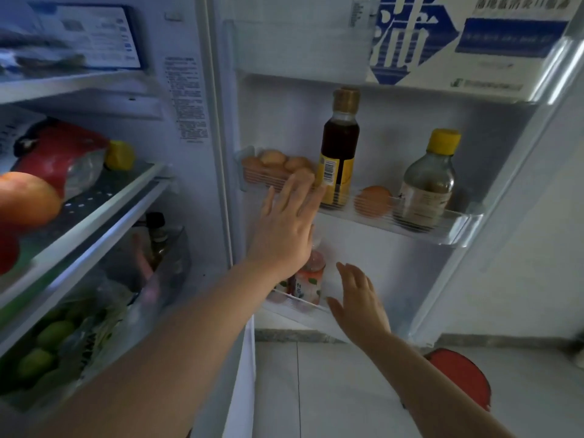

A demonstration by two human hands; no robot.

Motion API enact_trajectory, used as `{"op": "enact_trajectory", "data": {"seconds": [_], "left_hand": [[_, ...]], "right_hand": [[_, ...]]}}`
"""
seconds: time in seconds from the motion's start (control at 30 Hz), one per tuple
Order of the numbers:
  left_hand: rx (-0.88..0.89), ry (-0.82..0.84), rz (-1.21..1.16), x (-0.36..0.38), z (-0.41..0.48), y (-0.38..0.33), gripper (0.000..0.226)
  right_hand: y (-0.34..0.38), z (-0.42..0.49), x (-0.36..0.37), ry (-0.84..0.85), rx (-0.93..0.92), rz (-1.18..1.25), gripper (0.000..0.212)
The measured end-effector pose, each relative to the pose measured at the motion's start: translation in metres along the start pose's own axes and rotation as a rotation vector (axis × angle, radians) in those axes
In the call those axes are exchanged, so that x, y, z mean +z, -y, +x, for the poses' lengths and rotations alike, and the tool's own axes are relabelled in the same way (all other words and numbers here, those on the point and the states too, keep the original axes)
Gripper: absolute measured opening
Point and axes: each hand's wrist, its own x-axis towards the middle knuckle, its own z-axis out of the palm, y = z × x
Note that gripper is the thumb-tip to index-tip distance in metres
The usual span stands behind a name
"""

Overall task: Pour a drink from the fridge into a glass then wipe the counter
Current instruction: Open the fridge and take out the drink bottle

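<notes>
The fridge stands open, its door swung to the right. A pink drink bottle stands in the door's lowest shelf, partly hidden behind my left hand. That hand is spread flat with fingers apart, in front of the middle door shelf, and holds nothing. My right hand is open too, just right of the pink bottle and a little below it, not touching it. No glass or counter is in view.
The middle door shelf holds eggs, a dark sauce bottle, an orange fruit and a yellow-capped bottle. Fridge shelves on the left carry a red bag, fruit and green produce. Tiled floor lies below.
</notes>
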Motion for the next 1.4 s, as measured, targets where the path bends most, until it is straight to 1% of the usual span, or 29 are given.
{"op": "enact_trajectory", "data": {"seconds": [0.1, 0.17, 0.23, 0.3, 0.4, 0.5, 0.57, 0.7, 0.77, 0.83, 0.9, 1.07, 1.17, 1.27, 1.4], "left_hand": [[0.014, -0.047, 0.032, 0.007, 0.000, 0.002, 0.067], [0.009, -0.052, 0.035, 0.011, -0.001, 0.004, 0.063], [0.004, -0.057, 0.049, 0.013, -0.002, 0.006, 0.061], [0.007, -0.060, 0.056, 0.016, -0.003, 0.009, 0.060], [0.029, -0.070, 0.078, 0.019, -0.004, 0.014, 0.062], [0.046, -0.068, 0.101, 0.021, -0.004, 0.016, 0.067], [0.049, -0.064, 0.120, 0.023, -0.005, 0.017, 0.070], [0.036, -0.055, 0.144, 0.025, -0.005, 0.016, 0.072], [0.026, -0.044, 0.148, 0.023, -0.004, 0.014, 0.071], [0.019, -0.027, 0.153, 0.022, -0.004, 0.013, 0.071], [0.012, -0.011, 0.164, 0.020, -0.005, 0.011, 0.071], [-0.007, 0.020, 0.183, 0.005, -0.002, 0.005, 0.063], [-0.063, 0.066, 0.154, -0.013, -0.007, -0.003, 0.056], [-0.152, 0.084, 0.172, -0.039, -0.020, -0.011, 0.049], [-0.215, 0.101, 0.205, -0.060, -0.041, -0.016, 0.037]], "right_hand": [[0.000, 0.031, 0.016, 0.059, 0.075, 0.125, 0.079], [0.004, 0.049, 0.022, 0.107, 0.125, 0.212, 0.086], [0.006, 0.066, 0.030, 0.119, 0.186, 0.331, 0.088], [0.006, 0.077, 0.039, 0.103, 0.201, 0.417, 0.084], [0.008, 0.082, 0.047, 0.076, 0.178, 0.488, 0.071], [0.009, 0.081, 0.051, 0.075, 0.193, 0.572, 0.078], [0.007, 0.081, 0.053, 0.062, 0.209, 0.617, 0.076], [0.006, 0.079, 0.049, 0.020, 0.221, 0.692, 0.050], [0.005, 0.076, 0.045, 0.002, 0.217, 0.733, 0.043], [0.004, 0.075, 0.040, -0.005, 0.193, 0.737, 0.039], [0.005, 0.073, 0.032, 0.008, 0.128, 0.716, 0.038], [0.007, 0.052, 0.007, -0.024, -0.025, 0.678, 0.050], [0.011, 0.039, -0.003, -0.074, -0.148, 0.631, 0.057], [0.019, 0.025, -0.018, -0.037, -0.176, 0.642, 0.064], [0.020, 0.009, -0.020, -0.040, -0.254, 0.615, 0.065]]}}
